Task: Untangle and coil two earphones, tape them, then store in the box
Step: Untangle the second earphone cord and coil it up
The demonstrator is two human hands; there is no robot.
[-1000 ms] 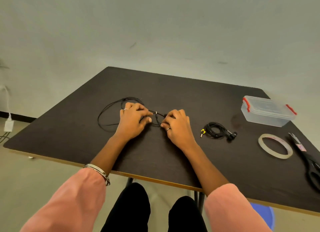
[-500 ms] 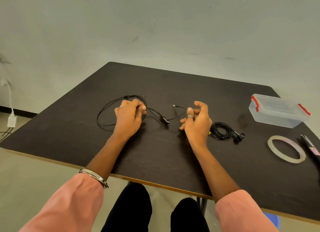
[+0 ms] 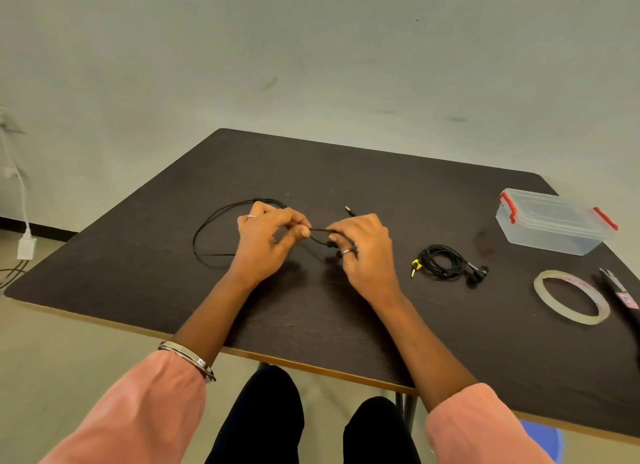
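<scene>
Left hand (image 3: 266,241) and right hand (image 3: 363,252) both pinching the loose black earphone cable (image 3: 211,221), looped wide, second earphone (image 3: 445,264) coiled tight, yellow plug showing

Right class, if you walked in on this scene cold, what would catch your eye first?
Two hands, left hand and right hand, meet mid-table, pinching a loose black earphone cable that loops off to the left. To their right lie a coiled earphone, a tape roll and a clear box with red clips.
</scene>
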